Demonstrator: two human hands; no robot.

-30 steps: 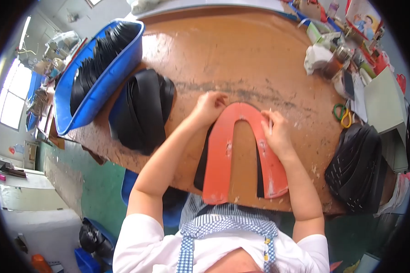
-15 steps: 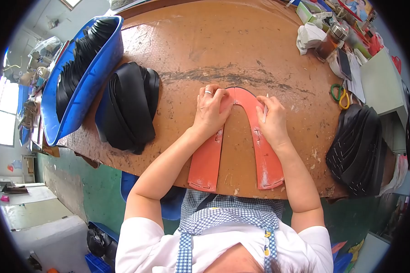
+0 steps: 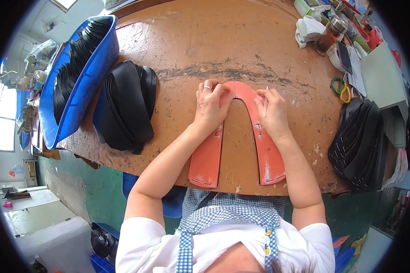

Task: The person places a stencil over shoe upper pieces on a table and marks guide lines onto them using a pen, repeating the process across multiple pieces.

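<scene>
A slim white stick, perhaps a marking pen (image 3: 266, 104), is pinched between the thumb and fingers of the right hand (image 3: 272, 110), its narrow tip pointing away from the body. The fingers of this hand also reach the outer edge of the right-hand arm of a coral-red U-shaped template (image 3: 271, 160). The opposite side of the curve is covered by the left hand (image 3: 210, 105), whose fingers are bent and held close together, with a silver-coloured ring (image 3: 207, 87) worn on one of them. Whether the edge is pinched or only pressed down by this hand cannot be told.

The template lies flat on a worn brown worktable (image 3: 191, 43), near the edge closest to the body. Its curve is turned away and its two open ends are turned toward the wearer. Short slots are cut in both arms, whitish scuffs are seen near the ends, and a thin dark line is visible along the inner edges.

To the left, a stack of black sheet pieces (image 3: 128, 107) is set beside a long blue bin (image 3: 90, 81) filled with more black pieces (image 3: 73, 68). To the right, a pile of black pieces with pale marks (image 3: 357, 145) is placed just below green-and-yellow-handled scissors (image 3: 341, 90). Beyond the scissors, a dark-screened phone (image 3: 344, 58) and a lidded jar of brown contents (image 3: 328, 37) are seen among clutter. A blue checked apron (image 3: 232, 218) is worn over a white top (image 3: 139, 243).
</scene>
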